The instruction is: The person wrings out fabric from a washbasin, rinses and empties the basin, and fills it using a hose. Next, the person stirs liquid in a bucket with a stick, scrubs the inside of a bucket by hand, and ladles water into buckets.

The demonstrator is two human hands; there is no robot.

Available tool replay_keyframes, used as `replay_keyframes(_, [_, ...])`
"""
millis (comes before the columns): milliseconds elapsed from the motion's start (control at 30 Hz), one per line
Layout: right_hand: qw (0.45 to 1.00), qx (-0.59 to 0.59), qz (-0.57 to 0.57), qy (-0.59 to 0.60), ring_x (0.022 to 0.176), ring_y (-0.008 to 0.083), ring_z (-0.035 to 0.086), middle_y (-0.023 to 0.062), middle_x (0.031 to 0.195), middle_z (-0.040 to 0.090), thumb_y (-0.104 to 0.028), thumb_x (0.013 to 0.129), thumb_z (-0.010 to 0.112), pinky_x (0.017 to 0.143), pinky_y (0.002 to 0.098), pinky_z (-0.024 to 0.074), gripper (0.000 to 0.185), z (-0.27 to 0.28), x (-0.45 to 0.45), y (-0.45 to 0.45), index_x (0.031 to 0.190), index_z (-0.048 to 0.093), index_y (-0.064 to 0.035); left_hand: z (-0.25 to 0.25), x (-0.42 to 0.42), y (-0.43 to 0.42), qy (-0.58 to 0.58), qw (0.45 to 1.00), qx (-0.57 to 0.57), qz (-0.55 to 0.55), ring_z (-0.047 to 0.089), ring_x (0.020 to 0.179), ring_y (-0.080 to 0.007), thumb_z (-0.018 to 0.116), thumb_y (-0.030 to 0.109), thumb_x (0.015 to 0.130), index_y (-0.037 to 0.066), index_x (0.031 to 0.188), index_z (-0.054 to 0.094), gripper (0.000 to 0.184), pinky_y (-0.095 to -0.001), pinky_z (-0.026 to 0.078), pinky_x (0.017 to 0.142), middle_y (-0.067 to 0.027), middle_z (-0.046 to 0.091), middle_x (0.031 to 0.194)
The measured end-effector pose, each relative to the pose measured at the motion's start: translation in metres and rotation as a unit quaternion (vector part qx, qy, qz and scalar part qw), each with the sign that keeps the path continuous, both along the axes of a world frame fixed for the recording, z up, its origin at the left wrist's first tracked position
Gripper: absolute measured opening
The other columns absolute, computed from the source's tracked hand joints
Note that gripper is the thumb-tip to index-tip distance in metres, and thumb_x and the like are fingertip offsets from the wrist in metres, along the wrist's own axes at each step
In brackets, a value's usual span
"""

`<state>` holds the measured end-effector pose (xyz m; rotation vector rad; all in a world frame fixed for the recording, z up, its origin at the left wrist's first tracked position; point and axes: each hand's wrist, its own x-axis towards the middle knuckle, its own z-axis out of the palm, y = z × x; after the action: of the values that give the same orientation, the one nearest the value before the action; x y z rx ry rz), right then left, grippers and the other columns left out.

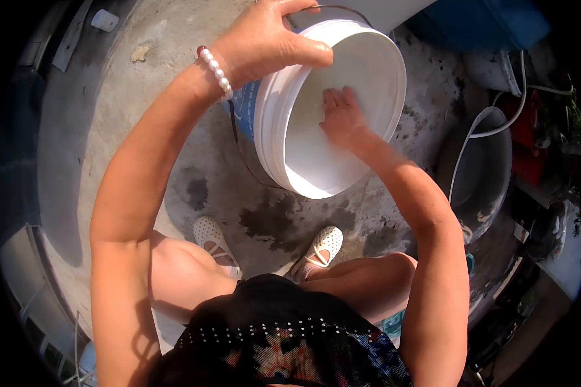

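Note:
A white bucket (274, 129) with a blue printed label is tilted so its mouth faces me and to the right. My left hand (271, 42) grips the bucket's upper rim, thumb over the edge and fingers on the outer side; a pearl bracelet is on that wrist. Inside the bucket is my right hand (343, 119), its fingers spread against or near the inner wall, with nothing visible in it. The bucket's thin wire handle hangs down along its left side.
Wet patches mark the concrete floor (135, 129). On the right are a large grey basin (481, 174) with a pale hose (519, 106), and a blue container (478, 22) above. A small white cup (104, 20) lies at the upper left. My white shoes are below the bucket.

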<state>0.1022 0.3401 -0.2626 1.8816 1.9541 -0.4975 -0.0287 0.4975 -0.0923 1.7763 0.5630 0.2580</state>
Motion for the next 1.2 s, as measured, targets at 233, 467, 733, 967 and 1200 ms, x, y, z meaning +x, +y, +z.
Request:
replay_keyframes(233, [0.989, -0.082, -0.079, 0.096, 0.116, 0.0303, 0.042, 0.0182, 0.118, 0.051, -0.014, 0.083, 0.041, 0.101, 0.0443, 0.0238, 0.036, -0.008, -0.063, -0.017, 0.111, 0.057, 0.0018, -0.016, 0.007, -0.003, 0.02, 0.992, 0.119, -0.037, 0.056, 0.062, -0.0132, 0.068, 0.025, 0.055, 0.001, 0.119, 0.051, 0.071, -0.025, 0.044, 0.06, -0.0077, 0.058, 0.067])
replay_keyframes(467, [0.959, 0.244, 0.034, -0.139, 0.124, 0.0251, 0.035, 0.0151, 0.126, 0.047, -0.023, 0.085, 0.044, 0.104, 0.0438, 0.0187, 0.039, -0.016, 0.009, -0.01, 0.111, 0.054, 0.004, -0.022, 0.006, -0.004, -0.025, 0.996, 0.082, 0.017, 0.057, 0.063, -0.0129, 0.068, 0.022, 0.057, 0.0, 0.119, 0.052, 0.068, -0.0252, 0.045, 0.061, -0.0084, 0.059, 0.068])
replay_keyframes(733, [0.933, -0.073, -0.156, 0.315, 0.124, 0.0276, 0.036, 0.013, 0.129, 0.045, -0.04, 0.089, 0.032, 0.105, 0.0479, 0.0163, 0.052, -0.03, -0.067, -0.01, 0.126, 0.043, -0.0059, -0.024, 0.001, 0.007, -0.009, 0.997, 0.082, -0.01, 0.057, 0.063, -0.0123, 0.067, 0.02, 0.058, 0.0, 0.121, 0.05, 0.069, -0.0245, 0.045, 0.061, -0.0075, 0.059, 0.068])
replay_keyframes(967, [0.977, 0.168, 0.005, -0.134, 0.129, 0.0222, 0.026, 0.0099, 0.134, 0.04, -0.031, 0.085, 0.046, 0.107, 0.0385, 0.0138, 0.042, -0.013, 0.011, -0.013, 0.119, 0.051, -0.005, -0.027, 0.002, 0.003, -0.011, 0.995, 0.099, 0.001, 0.056, 0.063, -0.0133, 0.068, 0.022, 0.056, -0.001, 0.121, 0.05, 0.07, -0.0253, 0.045, 0.059, -0.0081, 0.059, 0.07])
replay_keyframes(1200, [0.768, -0.045, -0.289, 0.57, 0.111, 0.0339, 0.047, 0.0208, 0.116, 0.052, -0.035, 0.091, 0.034, 0.098, 0.0372, 0.032, 0.044, 0.009, -0.098, -0.02, 0.115, 0.051, -0.0021, -0.002, 0.012, -0.017, -0.022, 0.991, 0.119, -0.05, 0.057, 0.062, -0.0151, 0.069, 0.02, 0.055, -0.001, 0.122, 0.05, 0.072, -0.0255, 0.046, 0.059, -0.0109, 0.059, 0.071])
